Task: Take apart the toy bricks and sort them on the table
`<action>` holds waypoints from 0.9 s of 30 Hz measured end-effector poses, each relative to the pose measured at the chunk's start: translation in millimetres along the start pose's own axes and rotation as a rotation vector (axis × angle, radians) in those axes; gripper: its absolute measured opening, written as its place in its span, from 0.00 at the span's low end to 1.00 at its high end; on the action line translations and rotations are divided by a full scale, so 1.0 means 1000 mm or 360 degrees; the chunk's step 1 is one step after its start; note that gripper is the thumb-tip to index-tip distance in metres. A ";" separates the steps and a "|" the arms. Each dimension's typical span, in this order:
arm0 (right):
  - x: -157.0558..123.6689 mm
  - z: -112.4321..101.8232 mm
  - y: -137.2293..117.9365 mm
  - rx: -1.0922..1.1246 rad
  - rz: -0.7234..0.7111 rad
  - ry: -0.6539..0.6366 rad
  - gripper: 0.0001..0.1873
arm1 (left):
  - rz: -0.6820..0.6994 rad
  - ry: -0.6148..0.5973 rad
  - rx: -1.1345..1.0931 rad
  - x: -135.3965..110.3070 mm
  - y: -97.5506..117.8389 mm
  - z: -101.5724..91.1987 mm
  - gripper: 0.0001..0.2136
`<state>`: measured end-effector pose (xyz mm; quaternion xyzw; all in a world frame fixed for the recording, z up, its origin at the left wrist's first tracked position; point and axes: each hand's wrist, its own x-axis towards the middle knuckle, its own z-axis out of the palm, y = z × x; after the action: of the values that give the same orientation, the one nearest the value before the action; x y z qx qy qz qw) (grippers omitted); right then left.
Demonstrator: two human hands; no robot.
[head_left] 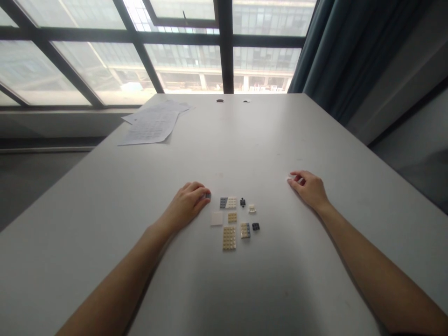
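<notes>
My left hand (191, 200) rests on the table, its fingers closed on a small grey brick (208, 195). Out to the right, my right hand (308, 187) pinches a small white piece (289, 177) between thumb and fingers. Between the hands lie several toy building bricks: a grey and cream plate (231, 202), a small tan plate (232, 217), a larger tan plate (229, 239), and a tan and blue one (244, 230). A pale pink square (216, 219) sits near my left hand. Two black pieces (255, 226) and a white piece (252, 209) lie at the group's right.
Printed paper sheets (152, 123) lie at the table's far left edge. Two round holes (220, 101) are set in the white table (266, 135) near its far end. Windows (189, 65) stand beyond, with a blue-grey curtain (336, 60) at the right.
</notes>
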<state>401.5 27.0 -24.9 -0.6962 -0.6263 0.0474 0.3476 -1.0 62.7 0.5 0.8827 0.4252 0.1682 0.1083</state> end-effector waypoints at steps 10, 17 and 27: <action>0.001 0.001 -0.001 0.0091 0.0015 0.0013 0.13 | 0.0289 0.0035 0.0103 0.098 0.081 0.003 0.09; 0.000 0.000 -0.004 0.0037 -0.0042 -0.0006 0.11 | 0.0312 -0.0210 0.0247 0.152 0.153 0.062 0.09; 0.002 0.002 -0.002 0.0005 -0.0029 -0.0002 0.11 | 0.0169 -0.0161 0.0138 0.158 0.150 0.086 0.10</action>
<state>398.9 29.6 -24.4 -0.6900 -0.6326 0.0457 0.3488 231.5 90.0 4.1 0.9152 0.3788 0.1103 0.0825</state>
